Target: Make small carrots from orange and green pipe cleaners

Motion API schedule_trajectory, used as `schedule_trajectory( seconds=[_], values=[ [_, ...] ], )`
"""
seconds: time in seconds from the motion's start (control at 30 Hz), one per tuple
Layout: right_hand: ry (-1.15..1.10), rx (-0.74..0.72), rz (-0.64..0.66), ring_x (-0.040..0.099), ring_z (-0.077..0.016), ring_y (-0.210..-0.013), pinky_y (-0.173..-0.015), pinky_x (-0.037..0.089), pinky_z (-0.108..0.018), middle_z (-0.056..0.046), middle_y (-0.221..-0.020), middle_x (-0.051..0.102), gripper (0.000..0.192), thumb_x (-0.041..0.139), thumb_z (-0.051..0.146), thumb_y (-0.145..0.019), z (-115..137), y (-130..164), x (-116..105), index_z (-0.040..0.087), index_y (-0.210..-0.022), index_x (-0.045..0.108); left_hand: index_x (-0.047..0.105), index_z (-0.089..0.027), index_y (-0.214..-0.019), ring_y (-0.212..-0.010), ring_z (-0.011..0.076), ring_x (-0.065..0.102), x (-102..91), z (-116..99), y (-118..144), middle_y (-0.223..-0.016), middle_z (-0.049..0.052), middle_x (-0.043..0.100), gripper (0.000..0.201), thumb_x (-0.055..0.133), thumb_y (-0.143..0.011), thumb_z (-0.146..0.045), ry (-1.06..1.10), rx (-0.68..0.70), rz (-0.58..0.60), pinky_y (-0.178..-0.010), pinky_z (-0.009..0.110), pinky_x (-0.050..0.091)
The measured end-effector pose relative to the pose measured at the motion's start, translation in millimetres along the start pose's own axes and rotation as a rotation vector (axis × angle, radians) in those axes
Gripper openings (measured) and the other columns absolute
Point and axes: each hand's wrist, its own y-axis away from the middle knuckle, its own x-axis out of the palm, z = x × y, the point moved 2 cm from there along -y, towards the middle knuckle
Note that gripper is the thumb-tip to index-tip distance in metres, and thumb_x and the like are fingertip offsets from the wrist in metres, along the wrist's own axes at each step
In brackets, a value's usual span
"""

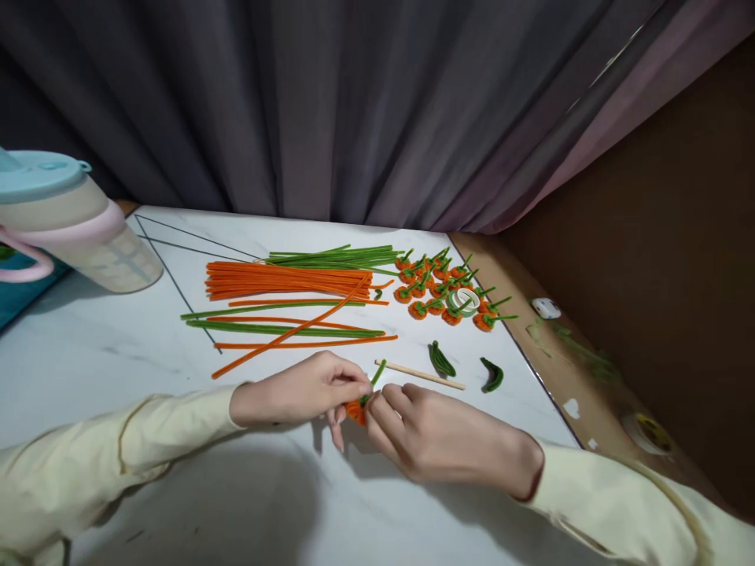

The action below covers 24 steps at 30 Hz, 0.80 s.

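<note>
— Orange fuzz, pinched between both hands: the left hand (300,389) and right hand (440,436) meet over the white tabletop (118,354) on a small orange coil (355,410) with a green stem (376,374) sticking up from it.

— How tight is each grip?

— Both closed, fingertips on the coil; the left thumb and forefinger press near the stem, the right fingers curl round the other side. It sits just above the tabletop, near the front edge.

— How would it handle?

— My guess: very light, soft pile over thin wire, bends easily and holds its bend. Best held at the coil's rim, not the stem.

— Around it?

— Only 1 view, the head camera. A wooden stick (420,374) lies just beyond the hands, 2 bent green pieces (465,368) to its right, loose orange and green stems (289,295) farther back, finished orange pieces (448,287) around a tape roll (463,301), a jug (64,224) at left.
</note>
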Motion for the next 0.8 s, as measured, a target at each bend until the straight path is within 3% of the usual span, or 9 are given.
schedule_trajectory(
  seconds=[0.1, 0.2, 0.3, 0.37, 0.43, 0.5, 0.57, 0.67, 0.8],
  values=[
    [0.007, -0.124, -0.094, 0.052, -0.0157, -0.059, -0.046, 0.038, -0.03, -0.007, -0.073, 0.063, 0.024, 0.039, 0.005, -0.088, -8.7, 6.1, 0.2, 0.016, -0.085, 0.061, 0.056, -0.015, -0.072, -0.037, 0.0098, 0.057, 0.9, -4.4, 2.3, -0.05, -0.006, 0.048, 0.03, 0.049, -0.087, -0.039, 0.038, -0.046, 0.067, -0.04, 0.016, 0.039],
    [-0.039, -0.115, -0.168, 0.057, -0.0176, -0.07, -0.052, 0.041, -0.031, -0.009, -0.082, 0.064, 0.024, 0.036, 0.009, -0.092, -18.8, 14.5, 6.2, 0.015, -0.091, 0.059, 0.057, -0.016, -0.076, -0.043, 0.0118, 0.061, 1.5, -6.1, 5.2, -0.055, -0.004, 0.053, 0.027, 0.046, -0.089, -0.037, -0.066, 0.071, -0.103, -0.043, 0.018, 0.043],
    [-0.264, 0.245, -0.226, 0.057, -0.0181, -0.074, -0.055, 0.043, -0.029, -0.01, -0.082, 0.062, 0.026, 0.028, 0.016, -0.097, -22.1, 18.8, 15.5, 0.014, -0.098, 0.054, 0.06, -0.016, -0.083, -0.055, 0.014, 0.064, -0.2, -5.2, 8.7, -0.071, 0.001, 0.061, 0.025, 0.042, -0.091, -0.032, -0.326, 0.296, -0.335, -0.052, 0.021, 0.048],
    [-0.599, 0.648, -0.302, 0.056, -0.0147, -0.068, -0.057, 0.045, -0.027, -0.006, -0.077, 0.059, 0.025, 0.029, 0.023, -0.098, -18.8, 20.3, 23.3, 0.016, -0.093, 0.051, 0.062, -0.017, -0.087, -0.068, 0.0171, 0.065, -1.4, -3.3, 10.7, -0.081, 0.005, 0.064, 0.024, 0.041, -0.092, -0.027, -0.528, 0.461, -0.449, -0.063, 0.024, 0.051],
    [-1.041, 0.926, -0.322, 0.052, -0.0108, -0.058, -0.051, 0.044, -0.023, -0.001, -0.07, 0.055, 0.026, 0.031, 0.032, -0.098, -9.0, 18.6, 31.9, 0.018, -0.086, 0.048, 0.063, -0.017, -0.095, -0.084, 0.0203, 0.064, -1.5, -0.1, 11.9, -0.09, 0.008, 0.066, 0.023, 0.04, -0.092, -0.022, -0.686, 0.594, -0.511, -0.077, 0.028, 0.051],
    [-1.435, 1.029, -0.315, 0.049, -0.0091, -0.051, -0.042, 0.041, -0.019, 0.001, -0.066, 0.052, 0.029, 0.034, 0.042, -0.096, 1.7, 12.9, 36.7, 0.018, -0.085, 0.047, 0.062, -0.017, -0.104, -0.094, 0.0213, 0.063, -0.3, 3.9, 12.5, -0.1, 0.01, 0.067, 0.026, 0.039, -0.092, -0.02, -0.792, 0.668, -0.528, -0.085, 0.03, 0.049],
    [-1.672, 1.061, -0.329, 0.049, -0.0091, -0.05, -0.037, 0.039, -0.018, 0.002, -0.066, 0.051, 0.033, 0.04, 0.05, -0.092, 7.3, 6.8, 37.1, 0.018, -0.085, 0.047, 0.061, -0.016, -0.11, -0.099, 0.0216, 0.062, 1.5, 7.7, 12.9, -0.105, 0.011, 0.067, 0.029, 0.037, -0.093, -0.019, -0.891, 0.695, -0.533, -0.089, 0.03, 0.049],
    [-1.825, 1.097, -0.32, 0.048, -0.009, -0.047, -0.034, 0.041, -0.018, 0.002, -0.065, 0.051, 0.036, 0.05, 0.053, -0.085, 7.1, 0.8, 35.2, 0.018, -0.08, 0.047, 0.06, -0.013, -0.113, -0.104, 0.0228, 0.062, 4.1, 11.9, 14.2, -0.109, 0.013, 0.067, 0.032, 0.035, -0.094, -0.017, -1.083, 0.742, -0.526, -0.085, 0.029, 0.051],
    [-1.845, 1.121, -0.272, 0.048, -0.0092, -0.043, -0.033, 0.043, -0.019, 0.002, -0.061, 0.053, 0.03, 0.053, 0.047, -0.082, 2.9, -1.2, 33.3, 0.017, -0.079, 0.048, 0.057, -0.009, -0.114, -0.096, 0.0231, 0.065, 5.2, 15.3, 16.3, -0.106, 0.018, 0.067, 0.035, 0.03, -0.092, -0.009, -1.344, 0.9, -0.528, -0.066, 0.024, 0.054]
  ],
)
